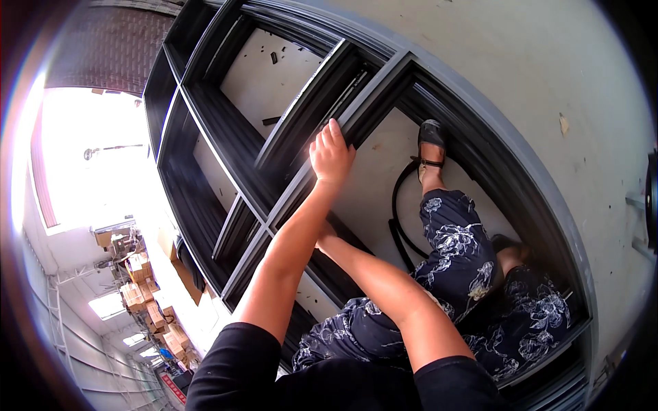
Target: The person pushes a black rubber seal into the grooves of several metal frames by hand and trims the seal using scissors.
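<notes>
A large dark window frame (401,65) with grey-edged crossbars lies in front of me and around my legs. My left hand (332,156) is on the long middle bar (373,89), its fingers bent against it and one finger reaching farther up. Just below, my right hand (326,236) is at the same bar; the left forearm covers most of it and its fingers are hidden. A black flexible strip (397,226) hangs in a loop inside the opening, beside my leg. Where its ends lie is not visible.
My foot in a black shoe (431,137) stands inside the frame's opening. Small dark scraps (274,57) lie on the pale floor (493,41). Cardboard boxes (140,267) are piled at the far left, near a bright doorway (89,151). A dark object with metal brackets (643,202) is at the right edge.
</notes>
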Tool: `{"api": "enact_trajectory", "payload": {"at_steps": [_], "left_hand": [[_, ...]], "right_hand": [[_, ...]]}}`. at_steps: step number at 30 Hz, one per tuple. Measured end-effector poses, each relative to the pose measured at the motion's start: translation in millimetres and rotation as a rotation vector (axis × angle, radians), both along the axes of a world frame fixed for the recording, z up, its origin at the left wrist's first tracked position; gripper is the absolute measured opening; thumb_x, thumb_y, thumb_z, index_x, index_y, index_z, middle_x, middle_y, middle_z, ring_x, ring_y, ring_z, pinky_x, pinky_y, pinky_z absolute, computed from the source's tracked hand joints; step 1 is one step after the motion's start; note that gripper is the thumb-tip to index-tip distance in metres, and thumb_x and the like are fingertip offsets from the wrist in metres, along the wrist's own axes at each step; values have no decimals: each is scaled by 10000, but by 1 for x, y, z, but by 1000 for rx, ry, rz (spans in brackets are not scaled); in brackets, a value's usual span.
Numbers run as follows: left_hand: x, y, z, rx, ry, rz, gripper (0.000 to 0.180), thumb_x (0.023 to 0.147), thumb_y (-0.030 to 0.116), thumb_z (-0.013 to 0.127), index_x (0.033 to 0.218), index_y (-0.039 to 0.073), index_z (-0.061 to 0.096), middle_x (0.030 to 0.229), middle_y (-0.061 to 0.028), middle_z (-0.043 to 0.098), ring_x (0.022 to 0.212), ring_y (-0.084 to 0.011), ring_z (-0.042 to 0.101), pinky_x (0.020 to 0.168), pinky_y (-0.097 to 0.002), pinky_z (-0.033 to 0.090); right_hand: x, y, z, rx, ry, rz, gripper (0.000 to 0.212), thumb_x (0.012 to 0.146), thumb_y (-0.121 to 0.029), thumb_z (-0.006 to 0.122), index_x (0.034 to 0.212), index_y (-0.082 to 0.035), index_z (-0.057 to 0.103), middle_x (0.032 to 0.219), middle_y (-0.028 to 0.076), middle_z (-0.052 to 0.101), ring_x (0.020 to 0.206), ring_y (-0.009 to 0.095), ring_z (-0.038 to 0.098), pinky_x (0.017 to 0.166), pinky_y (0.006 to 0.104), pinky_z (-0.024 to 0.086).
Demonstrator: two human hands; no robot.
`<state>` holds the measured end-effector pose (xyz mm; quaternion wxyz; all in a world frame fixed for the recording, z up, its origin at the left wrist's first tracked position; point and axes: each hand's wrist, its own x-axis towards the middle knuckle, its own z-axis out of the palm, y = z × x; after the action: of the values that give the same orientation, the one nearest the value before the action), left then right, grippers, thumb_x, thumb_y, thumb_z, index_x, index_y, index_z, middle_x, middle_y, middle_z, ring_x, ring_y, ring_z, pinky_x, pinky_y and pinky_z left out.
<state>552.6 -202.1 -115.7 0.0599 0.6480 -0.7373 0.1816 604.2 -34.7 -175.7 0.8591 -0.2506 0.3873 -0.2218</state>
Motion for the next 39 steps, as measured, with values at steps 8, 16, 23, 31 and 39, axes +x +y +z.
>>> {"api": "enact_trajectory", "payload": {"at_steps": [8,16,23,31,39], "left_hand": [[-20,-13,29,235,85,110,813,762,392,771,1371,-20,423,1194,-145,571,1094,-317,580,905,-433,468],[-56,-60,20,126,228,176,516,836,408,730,1123,21,543,1038,-143,610,1044,-334,593,859,-443,484],[-27,-41,29,244,262,113,621,783,385,784,1197,20,500,1062,-149,589,1057,-332,581,866,-447,478],[89,122,40,264,173,283,1016,695,280,830,1511,45,271,1334,-152,501,1253,-330,482,1052,-459,365],[115,154,34,186,155,267,835,767,208,777,1473,56,358,1324,-130,500,1243,-310,475,1082,-445,348]], "right_hand": [[-24,-21,30,-562,517,473,378,1055,-297,381,1405,-155,404,1377,-28,436,1160,117,411,939,310,377],[-41,-17,42,-2197,1475,1138,502,1058,-309,372,1533,-167,294,1597,-60,267,1448,163,272,1161,350,280],[-70,-39,110,-1010,907,1050,486,968,-318,540,1416,-141,471,1388,31,530,1251,250,518,1034,371,436],[-84,-19,115,-742,648,1102,262,772,-119,702,1028,-110,754,1079,83,732,1049,251,695,849,392,561],[-117,-19,149,-933,596,899,226,724,-103,632,930,-71,720,993,150,715,969,326,691,811,428,557]]}}
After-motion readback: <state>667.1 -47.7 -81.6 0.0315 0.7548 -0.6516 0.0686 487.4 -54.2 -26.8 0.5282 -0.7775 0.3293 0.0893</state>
